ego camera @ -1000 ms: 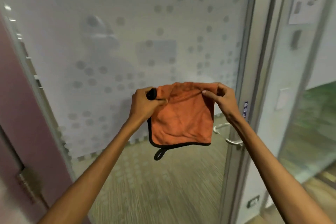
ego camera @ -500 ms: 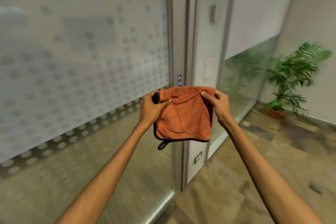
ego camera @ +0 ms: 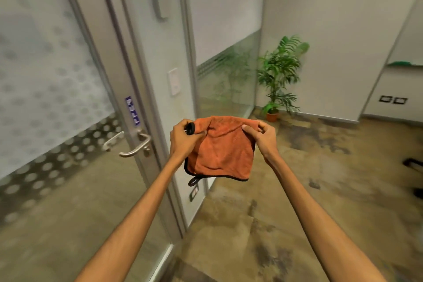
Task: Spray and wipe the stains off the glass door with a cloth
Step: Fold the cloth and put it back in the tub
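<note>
An orange cloth (ego camera: 222,151) with a black hem and a black loop hangs folded in front of me. My left hand (ego camera: 183,139) grips its top left corner. My right hand (ego camera: 263,137) pinches its top right corner between thumb and fingers. The glass door (ego camera: 50,89), frosted with a dot pattern, stands at the left, with a metal lever handle (ego camera: 135,146) and a blue "PULL" sticker (ego camera: 132,110) on its frame. No spray bottle is in view.
A fixed glass panel (ego camera: 219,59) runs beyond the door frame to the right. A potted plant (ego camera: 279,75) stands in the far corner on the mottled floor (ego camera: 320,178). White walls with sockets (ego camera: 391,100) close the right side.
The view has swung right, away from the frosted glass toward the door frame and hallway. Both hands still hold the cloth by its top corners in the same way.
</note>
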Motion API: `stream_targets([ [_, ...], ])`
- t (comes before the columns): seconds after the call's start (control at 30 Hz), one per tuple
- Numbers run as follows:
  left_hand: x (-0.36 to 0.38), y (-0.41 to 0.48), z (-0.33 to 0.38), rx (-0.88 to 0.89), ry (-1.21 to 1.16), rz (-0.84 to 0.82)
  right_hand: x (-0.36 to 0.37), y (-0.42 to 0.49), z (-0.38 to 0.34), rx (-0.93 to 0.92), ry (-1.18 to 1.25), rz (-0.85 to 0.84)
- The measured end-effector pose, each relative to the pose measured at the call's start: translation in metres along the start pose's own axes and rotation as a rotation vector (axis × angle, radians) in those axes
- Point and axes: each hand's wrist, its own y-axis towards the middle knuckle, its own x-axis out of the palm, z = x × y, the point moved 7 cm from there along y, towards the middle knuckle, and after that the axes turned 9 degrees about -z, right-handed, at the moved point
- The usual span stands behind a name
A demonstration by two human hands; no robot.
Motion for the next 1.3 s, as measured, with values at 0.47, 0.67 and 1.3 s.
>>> stream_targets([
  [0.47,0.277,0.023,0.079,0.206,-0.105,-0.470,-0.271,-0.065,0.011,0.075,-0.168,0.447],
  [0.67,0.394,0.025,0.122,0.433,0.005,-0.681,-0.367,-0.089,0.000,0.123,-0.346,0.567],
  [1.3,0.710,0.068,0.236,0.811,0.171,-1.108,-0.598,-0.079,-0.021,0.251,-0.797,0.592],
])
